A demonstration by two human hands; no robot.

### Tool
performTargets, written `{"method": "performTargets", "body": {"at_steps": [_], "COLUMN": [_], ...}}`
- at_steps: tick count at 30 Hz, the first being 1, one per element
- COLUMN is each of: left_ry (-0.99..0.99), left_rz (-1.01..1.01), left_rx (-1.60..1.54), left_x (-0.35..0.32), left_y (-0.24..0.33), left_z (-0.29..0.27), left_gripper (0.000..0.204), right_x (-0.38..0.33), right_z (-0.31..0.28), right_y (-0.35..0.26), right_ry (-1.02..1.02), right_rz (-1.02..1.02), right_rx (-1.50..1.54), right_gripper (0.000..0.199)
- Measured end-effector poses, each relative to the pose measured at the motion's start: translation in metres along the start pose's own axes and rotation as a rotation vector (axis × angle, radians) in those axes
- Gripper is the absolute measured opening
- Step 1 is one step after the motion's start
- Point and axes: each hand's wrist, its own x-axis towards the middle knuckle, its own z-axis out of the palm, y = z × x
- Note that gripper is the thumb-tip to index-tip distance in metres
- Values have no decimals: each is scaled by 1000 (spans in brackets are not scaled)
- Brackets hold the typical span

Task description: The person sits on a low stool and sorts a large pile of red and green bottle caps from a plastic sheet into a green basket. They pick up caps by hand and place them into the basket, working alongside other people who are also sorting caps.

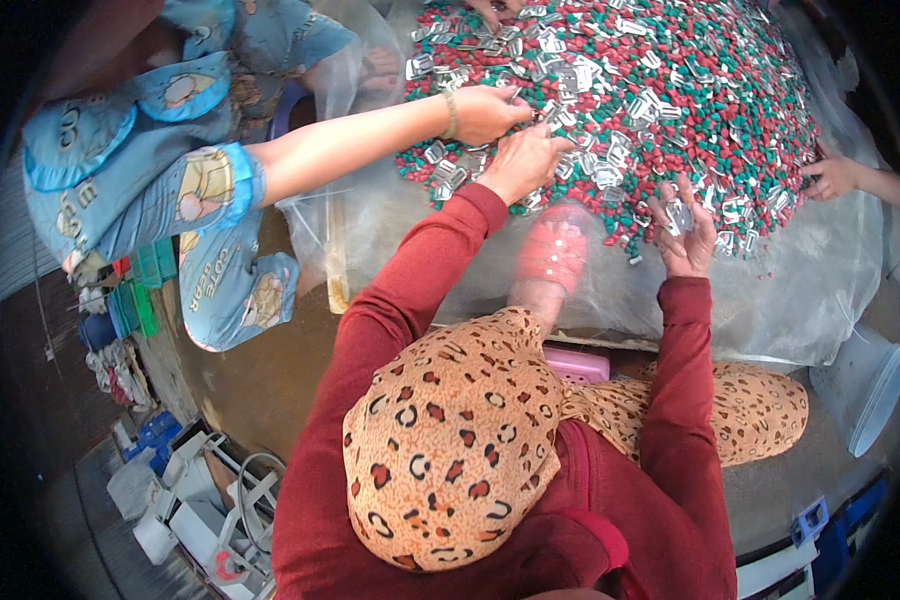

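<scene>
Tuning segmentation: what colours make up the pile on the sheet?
The pile is mostly red and green, mixed with silvery; head view.

Shiny, flat silver pieces with cut-out openings (615, 152) lie at mixed angles among small, stubby red and green pieces (740, 95), heaped loosely, short of the translucent sheet's (760, 305) near edge.

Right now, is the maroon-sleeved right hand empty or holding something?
Holding: the right hand has shiny silver-coloured pieces among its fingers; their exact number is unclear.
</scene>
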Motion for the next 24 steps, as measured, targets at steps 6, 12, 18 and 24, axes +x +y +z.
{"method": "performTargets", "body": {"at_steps": [6, 12, 18, 24], "left_ry": [-53, -97, -1, 207], "left_rz": [36, -469, -644, -764], "left_rx": [141, -1113, -2131, -2022], "left_x": [10, -7, -45, -69], "left_y": [10, -3, -29, -55], "left_z": [12, -42, -49, -53], "left_gripper": [12, 20, 14, 23], "right_x": [19, 38, 49, 44], "right_z": [5, -23, -25, 12], "right_y": [9, 30, 46, 32], "right_ry": [129, 148, 343, 444], "right_rz": [73, -66, -244, -10], "right_rx": [-223, -2038, -2123, -890], "right_gripper": [33, 36, 20, 9]}}
